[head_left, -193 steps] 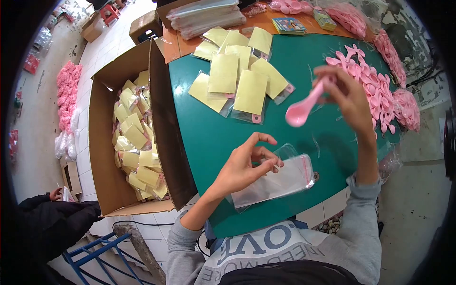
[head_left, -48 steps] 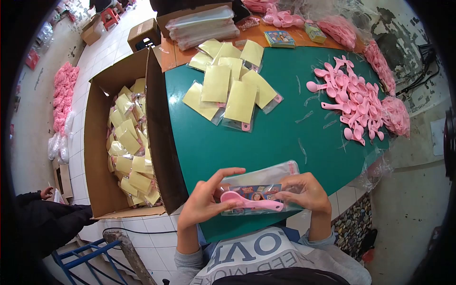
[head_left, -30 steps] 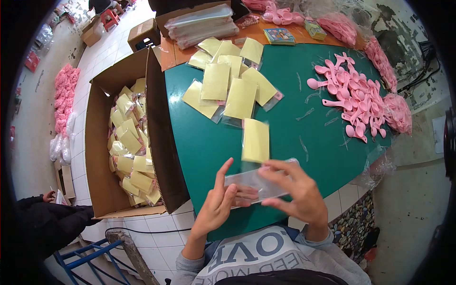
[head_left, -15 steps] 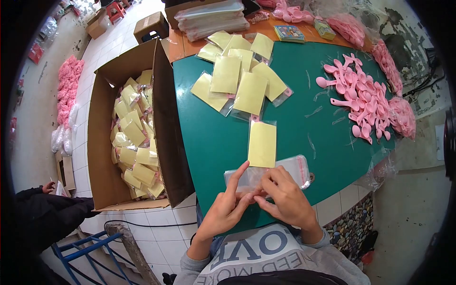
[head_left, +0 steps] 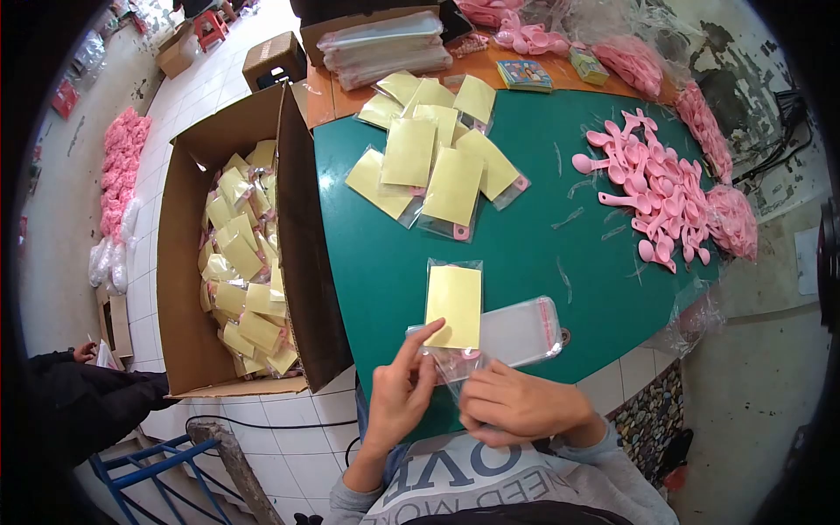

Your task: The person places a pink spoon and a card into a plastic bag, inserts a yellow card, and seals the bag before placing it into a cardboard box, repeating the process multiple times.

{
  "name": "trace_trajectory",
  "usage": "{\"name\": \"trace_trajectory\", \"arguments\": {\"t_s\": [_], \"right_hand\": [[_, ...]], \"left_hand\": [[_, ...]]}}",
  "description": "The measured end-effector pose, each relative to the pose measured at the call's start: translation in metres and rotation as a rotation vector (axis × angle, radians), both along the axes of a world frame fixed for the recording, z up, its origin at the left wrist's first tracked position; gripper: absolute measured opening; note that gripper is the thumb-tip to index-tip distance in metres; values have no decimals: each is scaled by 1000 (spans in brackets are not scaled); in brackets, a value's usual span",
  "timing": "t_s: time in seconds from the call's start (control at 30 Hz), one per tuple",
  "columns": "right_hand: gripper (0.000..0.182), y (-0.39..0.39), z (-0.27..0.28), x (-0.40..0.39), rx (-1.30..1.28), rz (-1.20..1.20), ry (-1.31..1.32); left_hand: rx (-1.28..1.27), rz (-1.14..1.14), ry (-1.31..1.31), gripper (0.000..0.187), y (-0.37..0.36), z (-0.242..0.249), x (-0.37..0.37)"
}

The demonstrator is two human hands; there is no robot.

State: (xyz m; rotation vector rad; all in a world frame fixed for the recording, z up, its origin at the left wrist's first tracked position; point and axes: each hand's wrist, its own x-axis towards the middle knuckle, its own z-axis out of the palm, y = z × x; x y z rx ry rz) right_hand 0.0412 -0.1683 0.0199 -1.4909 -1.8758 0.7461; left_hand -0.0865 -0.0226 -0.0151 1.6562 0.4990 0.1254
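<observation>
one big cardboard box (head_left: pixel 188 219) stands open on the floor against the left edge of the one green table (head_left: pixel 525 236), heaped with yellow packets too many to count. on the table's far side lies a loose fan of yellow packets (head_left: pixel 433 157), about ten, overlapping one another. to the right a pile of pink spoons (head_left: pixel 652 188) sprawls, tangled, too many to count, with bagged pink spoons (head_left: pixel 731 219) at the table's right rim. beyond, on an orange surface, sits one stack of clear bags (head_left: pixel 385 48) and a small picture card stack (head_left: pixel 525 74). a few thin clear strips lie scattered on the green between the piles.

near the front edge, one single yellow packet (head_left: pixel 453 302) lies alone, well apart from the fan, its lower end overlapping a short stack of empty clear bags (head_left: pixel 516 331) with a pink strip at the right end. nothing lies between the hands and these.

the left hand (head_left: pixel 401 394) is loosely open, fingers half curled, its forefinger tip touching the lower left corner of the packet. the right hand (head_left: pixel 516 407) is nearly closed, fingertips pinched on the clear plastic edge just below the packet; exactly which bag it grips i cannot tell.

a dark sleeve (head_left: pixel 96 402) of another person shows at lower left.
</observation>
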Motion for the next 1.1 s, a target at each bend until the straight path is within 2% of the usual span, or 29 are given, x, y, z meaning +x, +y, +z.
{"name": "trace_trajectory", "arguments": {"t_s": [0.13, 0.17, 0.2, 0.27, 0.3, 0.33, 0.4, 0.43, 0.5, 0.57, 0.63, 0.77, 0.87, 0.97, 1.03, 1.1], "right_hand": [[13, -28, 33, 78, -73, 445, 366], [15, -48, 23, 113, 93, 452, 454], [11, -62, 28, 147, 163, 281, 493], [13, -75, 46, 195, 192, -695, 291], [18, -85, 39, 223, 157, -1042, 12], [18, -136, -11, 283, 162, -1279, -925], [22, -122, 6, 236, -488, -1382, -670], [25, -105, 16, 203, -800, -1391, -529], [26, -57, 15, 111, -64, -958, -475], [43, -31, -10, 49, 80, -652, -182], [40, -20, -21, 6, 53, -629, -35], [30, -24, -40, -2, 156, -648, 114], [22, -26, -40, -2, 111, -665, 191], [18, -28, -34, -4, 5, -695, 274], [14, -30, -33, -4, -86, -747, 361], [10, -28, -40, -7, -83, -807, 595]], "left_hand": [[-194, -12, -15, 29, 5, -4, -6], [-235, -36, -21, 28, 5, -5, -6], [-252, -37, -17, 28, 5, -6, -7], [-285, -40, -18, 29, 4, -8, -5], [-312, -39, -11, 28, 3, -7, -6], [-338, -33, -9, 28, 3, -6, -6], [-407, -27, -2, 29, 3, -4, -8], [-448, -21, -10, 29, 4, -3, -6], [-470, -32, 3, 30, 2, -4, -9], [-406, -90, 21, 32, 3, -4, -8], [-467, -100, -35, 33, 1, -1, -9], [-542, -84, -87, 29, 0, 1, -14], [-227, -101, -37, 18, 1, -6, -17], [217, -134, -32, 9, -2, 1, -11], [273, -75, -68, 13, -4, -6, -13], [274, -32, -89, 14, -11, -8, -11]]}}
